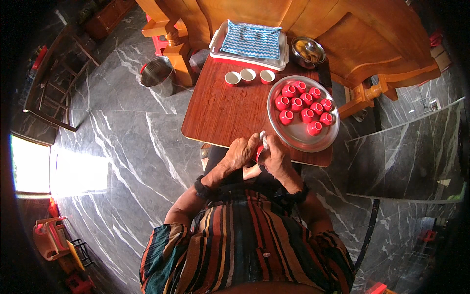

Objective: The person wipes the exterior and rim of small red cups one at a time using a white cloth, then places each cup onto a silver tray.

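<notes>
Close to the near edge of a small wooden table (224, 110), my left hand (240, 152) grips a red cup (259, 151). My right hand (276, 154) presses a white cloth or tissue (263, 136) against that cup; fingers hide most of both. Right of my hands, a round metal tray (299, 141) carries several red cups (306, 98) turned upside down. Three more cups, red outside and white inside, stand upright farther back: a left one (232, 78), a middle one (248, 75) and a right one (267, 76).
At the table's back sits a white lidded tray (216, 49) under a blue-and-white patterned cloth (251, 39). Beside it is a lidded metal pot (308, 51). A carved wooden bench (352, 40) borders the far side. On the marble-patterned floor (121, 139) stands a metal bucket (158, 76).
</notes>
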A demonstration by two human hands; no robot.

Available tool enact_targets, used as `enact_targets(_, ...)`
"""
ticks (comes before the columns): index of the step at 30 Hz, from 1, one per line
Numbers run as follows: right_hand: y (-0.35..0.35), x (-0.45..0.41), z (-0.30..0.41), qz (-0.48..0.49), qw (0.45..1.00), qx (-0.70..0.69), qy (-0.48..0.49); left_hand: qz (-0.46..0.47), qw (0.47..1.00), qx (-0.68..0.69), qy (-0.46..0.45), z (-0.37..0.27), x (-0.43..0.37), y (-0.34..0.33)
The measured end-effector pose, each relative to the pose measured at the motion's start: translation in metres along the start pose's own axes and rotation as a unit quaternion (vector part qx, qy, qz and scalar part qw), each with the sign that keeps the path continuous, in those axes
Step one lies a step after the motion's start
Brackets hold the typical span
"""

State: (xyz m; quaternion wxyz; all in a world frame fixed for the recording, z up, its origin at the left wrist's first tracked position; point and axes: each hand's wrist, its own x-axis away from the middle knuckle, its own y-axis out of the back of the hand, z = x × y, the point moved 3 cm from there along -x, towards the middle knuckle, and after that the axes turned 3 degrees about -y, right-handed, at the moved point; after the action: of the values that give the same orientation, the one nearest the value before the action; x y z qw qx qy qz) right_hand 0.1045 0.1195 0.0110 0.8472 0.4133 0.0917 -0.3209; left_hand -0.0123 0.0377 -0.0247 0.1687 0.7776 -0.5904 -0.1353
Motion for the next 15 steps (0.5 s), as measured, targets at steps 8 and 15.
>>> enact_targets(8,-0.014,0.004,-0.015,-0.016,0.968,-0.199,-0.154,-0.173,0.92,-0.247,-0.249,-0.019,0.003,0.003)
enact_targets(15,-0.033,0.016,-0.03,0.18,0.951,-0.225,-0.11,-0.184,0.943,-0.219,-0.172,-0.029,0.002,0.008)
